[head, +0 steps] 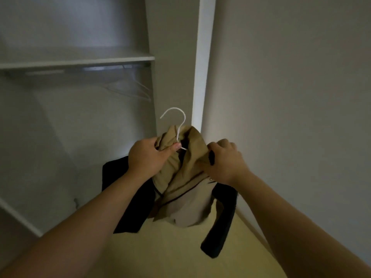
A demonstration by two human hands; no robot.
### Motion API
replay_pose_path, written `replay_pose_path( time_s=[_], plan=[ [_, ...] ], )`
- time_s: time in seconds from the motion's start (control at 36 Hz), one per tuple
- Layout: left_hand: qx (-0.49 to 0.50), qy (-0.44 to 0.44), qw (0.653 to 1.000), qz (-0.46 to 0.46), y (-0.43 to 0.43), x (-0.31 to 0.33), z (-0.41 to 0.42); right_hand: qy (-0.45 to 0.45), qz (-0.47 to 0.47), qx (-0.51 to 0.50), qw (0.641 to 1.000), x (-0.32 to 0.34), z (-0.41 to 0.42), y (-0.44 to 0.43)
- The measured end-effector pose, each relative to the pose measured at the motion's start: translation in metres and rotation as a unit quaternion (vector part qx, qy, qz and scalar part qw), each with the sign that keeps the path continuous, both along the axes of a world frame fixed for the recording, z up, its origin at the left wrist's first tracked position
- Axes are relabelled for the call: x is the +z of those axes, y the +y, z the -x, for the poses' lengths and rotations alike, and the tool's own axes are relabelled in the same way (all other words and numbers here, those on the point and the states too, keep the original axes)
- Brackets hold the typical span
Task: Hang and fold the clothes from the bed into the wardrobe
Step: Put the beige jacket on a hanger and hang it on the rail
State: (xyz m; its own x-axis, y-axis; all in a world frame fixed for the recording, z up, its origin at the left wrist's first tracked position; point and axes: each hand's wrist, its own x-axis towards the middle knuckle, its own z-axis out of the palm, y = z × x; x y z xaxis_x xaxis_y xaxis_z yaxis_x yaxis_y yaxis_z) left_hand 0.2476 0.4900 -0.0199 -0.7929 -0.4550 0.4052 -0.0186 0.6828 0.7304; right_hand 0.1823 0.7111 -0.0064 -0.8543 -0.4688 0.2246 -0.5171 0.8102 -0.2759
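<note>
Wardrobe (80, 61) ahead: hanger (177, 125) points hook-up, jacket (186, 177) hangs down. Your left hand (148, 157) pinches hanger and collar, right hand (225, 161) grips the shoulder.

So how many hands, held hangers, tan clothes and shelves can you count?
Hands: 2 (left hand, right hand)
Held hangers: 1 (white hanger)
Tan clothes: 1 (tan garment)
Shelves: 1 (shelf)
Total: 5
The rail hangers are too blurred to count.

Jacket (186, 177) on hanger (176, 121), before wardrobe (80, 59), wall (291, 77) right.
</note>
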Motion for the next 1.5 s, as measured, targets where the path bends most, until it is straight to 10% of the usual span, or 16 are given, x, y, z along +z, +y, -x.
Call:
replay_pose_path(
  time_s=[0.25,0.58,0.89,1.03,1.28,1.5],
  plan=[
    [-0.011,0.002,0.997,-0.072,-0.025,0.023,-0.007,-0.011,0.072,0.146,0.987,0.0,0.029,-0.055],
    [0.242,-0.072,0.925,0.283,-0.092,0.001,-0.028,-0.074,0.15,0.159,0.973,-0.001,0.052,-0.143],
    [0.139,-0.103,0.98,-0.095,-0.204,-0.034,0.025,-0.078,0.152,0.151,0.974,-0.041,0.079,-0.291],
    [0.063,-0.08,0.948,-0.3,-0.29,-0.033,0.057,-0.071,0.146,0.121,0.979,-0.055,0.106,-0.386],
    [-0.017,-0.087,0.909,-0.407,-0.433,-0.039,0.118,-0.091,0.152,0.091,0.98,-0.076,0.16,-0.514],
    [0.109,-0.116,0.982,0.106,-0.551,-0.06,0.192,-0.064,0.16,0.127,0.977,-0.086,0.23,-0.607]
  ],
)
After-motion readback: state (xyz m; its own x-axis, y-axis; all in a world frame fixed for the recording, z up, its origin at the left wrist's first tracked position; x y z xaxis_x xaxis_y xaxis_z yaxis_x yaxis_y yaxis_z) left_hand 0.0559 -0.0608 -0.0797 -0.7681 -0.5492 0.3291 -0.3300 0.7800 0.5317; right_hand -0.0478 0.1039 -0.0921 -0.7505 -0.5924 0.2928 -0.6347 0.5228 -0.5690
